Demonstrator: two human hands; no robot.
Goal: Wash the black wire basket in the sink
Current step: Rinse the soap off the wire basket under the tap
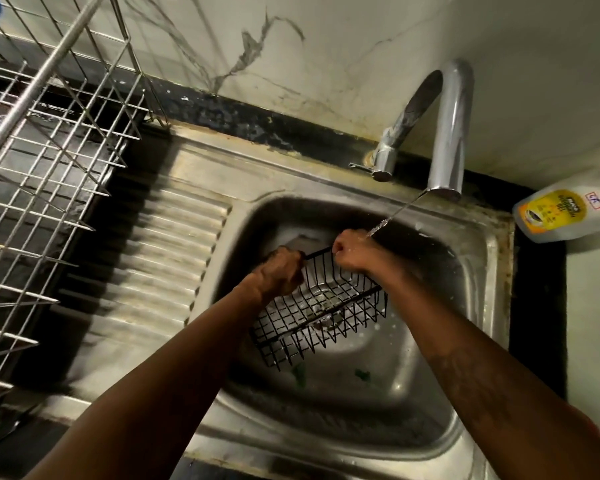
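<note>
The basket (321, 306) tilts inside the sink (413, 375), both hands curled tight round its far rim: left hand (281, 271) at 11 o'clock, right hand (352, 249) at 12. Water (383, 223) from the tap (451, 133) at 1 o'clock hits the right hand; a bottle (565, 209) lies at 2.

A kitchen, seen through the head camera I am monitoring: a stainless-steel sink (496, 271) with a ribbed drainboard (174, 254) is set into a black counter (537, 306) below a curved chrome tap (451, 133) running water. A wire dish rack (49, 168) stands at the left; a yellow-labelled bottle (561, 213) sits at the right against a pale, veined wall (361, 46). To my eye, a home's washing-up corner.
</note>
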